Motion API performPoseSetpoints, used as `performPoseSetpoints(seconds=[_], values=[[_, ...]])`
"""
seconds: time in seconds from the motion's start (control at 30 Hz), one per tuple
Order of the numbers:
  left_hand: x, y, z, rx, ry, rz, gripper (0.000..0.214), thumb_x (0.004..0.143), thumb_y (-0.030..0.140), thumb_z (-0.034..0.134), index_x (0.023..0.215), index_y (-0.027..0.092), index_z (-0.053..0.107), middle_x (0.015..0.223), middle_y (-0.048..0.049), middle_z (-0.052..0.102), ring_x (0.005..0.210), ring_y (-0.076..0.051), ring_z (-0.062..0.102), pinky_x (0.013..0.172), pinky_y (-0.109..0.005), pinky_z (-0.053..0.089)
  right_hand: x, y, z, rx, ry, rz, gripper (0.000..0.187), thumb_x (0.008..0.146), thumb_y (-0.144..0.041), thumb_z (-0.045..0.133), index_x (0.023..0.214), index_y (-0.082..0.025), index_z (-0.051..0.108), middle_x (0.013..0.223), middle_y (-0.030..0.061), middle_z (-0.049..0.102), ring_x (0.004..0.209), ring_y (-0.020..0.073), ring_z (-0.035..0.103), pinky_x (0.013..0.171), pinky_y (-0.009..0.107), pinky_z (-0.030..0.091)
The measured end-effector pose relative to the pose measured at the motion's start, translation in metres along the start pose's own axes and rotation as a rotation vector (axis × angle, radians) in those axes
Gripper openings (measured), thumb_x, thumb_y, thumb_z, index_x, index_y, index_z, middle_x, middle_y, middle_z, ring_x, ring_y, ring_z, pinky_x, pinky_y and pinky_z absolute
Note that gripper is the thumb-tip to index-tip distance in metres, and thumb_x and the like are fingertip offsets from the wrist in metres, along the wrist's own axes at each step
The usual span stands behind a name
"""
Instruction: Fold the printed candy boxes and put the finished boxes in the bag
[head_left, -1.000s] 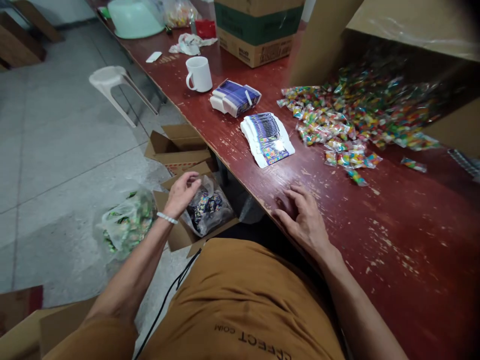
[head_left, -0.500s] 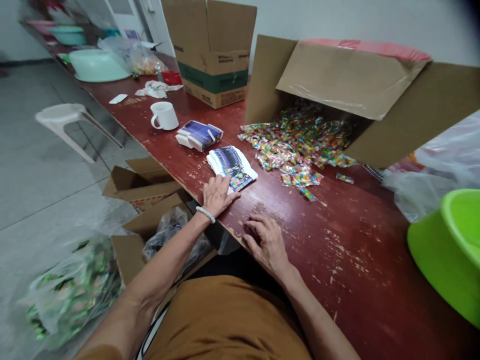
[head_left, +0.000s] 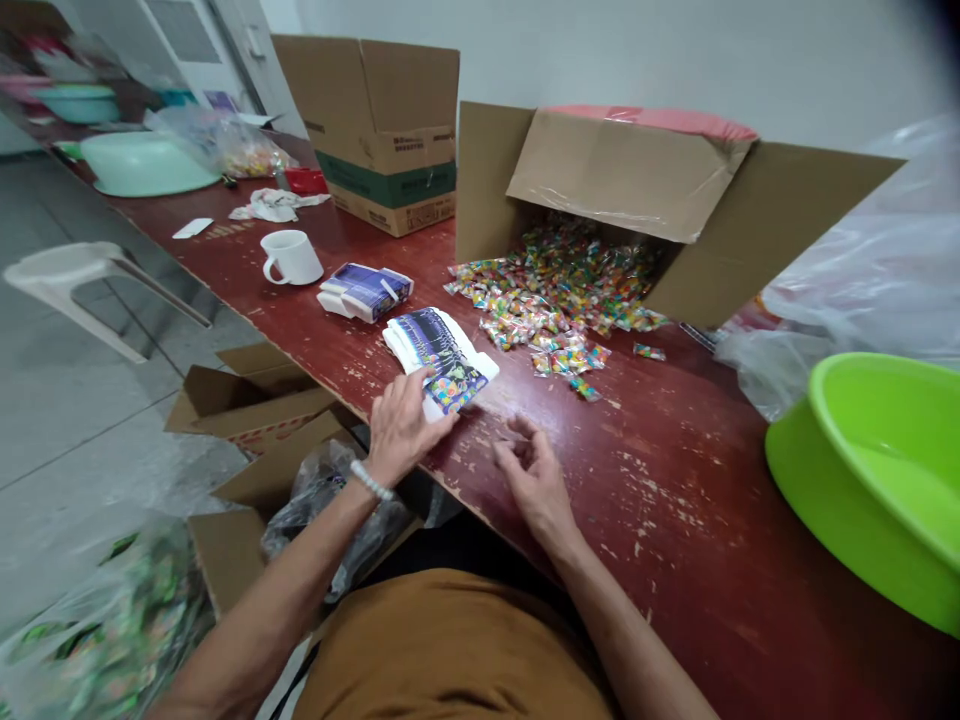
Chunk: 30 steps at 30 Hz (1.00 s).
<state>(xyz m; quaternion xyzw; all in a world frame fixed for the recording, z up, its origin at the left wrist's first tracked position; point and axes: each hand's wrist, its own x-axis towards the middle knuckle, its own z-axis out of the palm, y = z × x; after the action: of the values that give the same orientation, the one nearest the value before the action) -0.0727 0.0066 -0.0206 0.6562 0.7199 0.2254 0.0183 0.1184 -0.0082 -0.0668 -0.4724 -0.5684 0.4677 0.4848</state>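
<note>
My left hand (head_left: 401,428) rests at the near end of a fanned stack of flat printed cartons (head_left: 439,355) on the red wooden table (head_left: 675,500), its fingers pinching the nearest carton's edge. My right hand (head_left: 534,476) hovers just right of it above the table, fingers curled, with nothing visible in them. A second bundle of flat cartons (head_left: 365,291) lies farther back. Small colourful candy packets (head_left: 559,300) spill from a tipped cardboard box (head_left: 637,180) onto the table.
A white mug (head_left: 292,257), a crumpled wrapper, a pale green basin (head_left: 142,162) and an upright cardboard box (head_left: 382,130) stand at the back. A bright green basin (head_left: 870,470) sits at the right. Open boxes and plastic bags (head_left: 330,500) lie on the floor beside a white stool (head_left: 67,275).
My left hand came up from the bag in the floor box onto the stack of cartons. My right hand lifted off the table and curled its fingers. The view swung right.
</note>
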Motion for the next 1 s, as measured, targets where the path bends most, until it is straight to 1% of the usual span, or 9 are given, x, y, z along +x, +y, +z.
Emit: performPoseSetpoints(seconds=[0.07,0.17,0.3,0.37,0.47,0.53,0.77,0.9,1.0], values=[[-0.029,0.01,-0.004,-0.062,0.031,0.093,0.058,0.081,0.049,0.067,0.13,0.022,0.054,0.108,-0.0117,0.065,0.099,-0.031,0.06,0.086,-0.041,0.044,0.007,-0.009,-0.003,0.229,0.023,0.146,0.059,0.083,-0.043,0.069,0.133,-0.02,0.048,0.127,0.0127,0.064,0.091,0.0187,0.067,0.078,0.033,0.057],[-0.063,0.022,-0.009,-0.288,-0.019,0.126,0.062,0.075,0.047,0.074,0.128,0.022,0.056,0.103,-0.0098,0.065,0.094,-0.029,0.059,0.087,-0.042,0.045,0.013,-0.023,-0.008,0.389,0.0,0.179,0.052,0.08,-0.042,0.072,0.123,-0.019,0.055,0.11,0.0076,0.07,0.09,0.0184,0.067,0.08,0.031,0.056],[-0.068,0.022,-0.023,-0.747,-0.11,-0.182,0.07,0.068,0.049,0.08,0.128,0.023,0.054,0.097,-0.0047,0.062,0.087,-0.023,0.06,0.082,-0.035,0.048,0.006,-0.04,-0.015,0.386,-0.069,0.168,0.039,0.079,-0.037,0.074,0.113,-0.022,0.06,0.1,0.0031,0.07,0.085,0.0174,0.065,0.078,0.029,0.055],[-0.061,0.02,-0.029,-1.067,-0.433,-0.255,0.059,0.073,0.056,0.075,0.117,0.021,0.06,0.095,-0.0055,0.065,0.084,-0.021,0.063,0.077,-0.032,0.049,-0.002,-0.049,-0.016,0.408,-0.185,0.156,0.036,0.082,-0.035,0.072,0.114,-0.024,0.06,0.097,0.0022,0.069,0.083,0.0165,0.065,0.076,0.028,0.055],[-0.058,0.024,-0.03,-1.521,-1.127,-0.177,0.064,0.068,0.072,0.071,0.097,0.015,0.069,0.087,-0.0112,0.071,0.076,-0.025,0.068,0.07,-0.033,0.051,-0.013,-0.062,-0.014,0.465,-0.379,0.147,0.036,0.086,-0.034,0.069,0.12,-0.026,0.058,0.091,0.0007,0.067,0.078,0.0151,0.064,0.071,0.026,0.056],[-0.062,0.031,-0.026,-1.696,-1.349,-0.157,0.069,0.058,0.076,0.076,0.088,0.014,0.071,0.078,-0.0103,0.071,0.073,-0.027,0.071,0.068,-0.034,0.052,-0.018,-0.069,-0.015,0.498,-0.477,0.157,0.04,0.087,-0.035,0.068,0.124,-0.028,0.056,0.092,0.0006,0.065,0.078,0.015,0.065,0.069,0.026,0.057],[-0.068,0.039,-0.018,-1.698,-1.174,-0.12,0.065,0.052,0.061,0.089,0.093,0.013,0.072,0.079,-0.0102,0.074,0.07,-0.022,0.07,0.064,-0.026,0.052,-0.022,-0.078,-0.023,0.508,-0.577,0.249,0.083,0.081,-0.034,0.078,0.148,-0.041,0.03,0.109,0.0026,0.062,0.058,0.0106,0.061,0.038,0.019,0.05],[-0.065,0.039,-0.025,-1.618,-1.026,-0.174,0.051,0.059,0.055,0.088,0.08,0.011,0.072,0.071,-0.0088,0.073,0.067,-0.02,0.069,0.065,-0.026,0.053,-0.022,-0.073,-0.022,0.495,-0.43,0.153,0.078,0.077,-0.03,0.081,0.143,-0.036,0.04,0.12,0.0063,0.06,0.071,0.0129,0.064,0.047,0.02,0.055],[-0.066,0.043,-0.025,-1.552,-0.896,-0.261,0.044,0.064,0.047,0.087,0.084,0.012,0.07,0.067,-0.0059,0.072,0.058,-0.018,0.068,0.06,-0.026,0.053,-0.024,-0.068,-0.019,0.469,-0.393,0.183,0.063,0.078,-0.035,0.079,0.134,-0.031,0.051,0.111,0.0061,0.064,0.06,0.0107,0.061,0.044,0.022,0.053]])
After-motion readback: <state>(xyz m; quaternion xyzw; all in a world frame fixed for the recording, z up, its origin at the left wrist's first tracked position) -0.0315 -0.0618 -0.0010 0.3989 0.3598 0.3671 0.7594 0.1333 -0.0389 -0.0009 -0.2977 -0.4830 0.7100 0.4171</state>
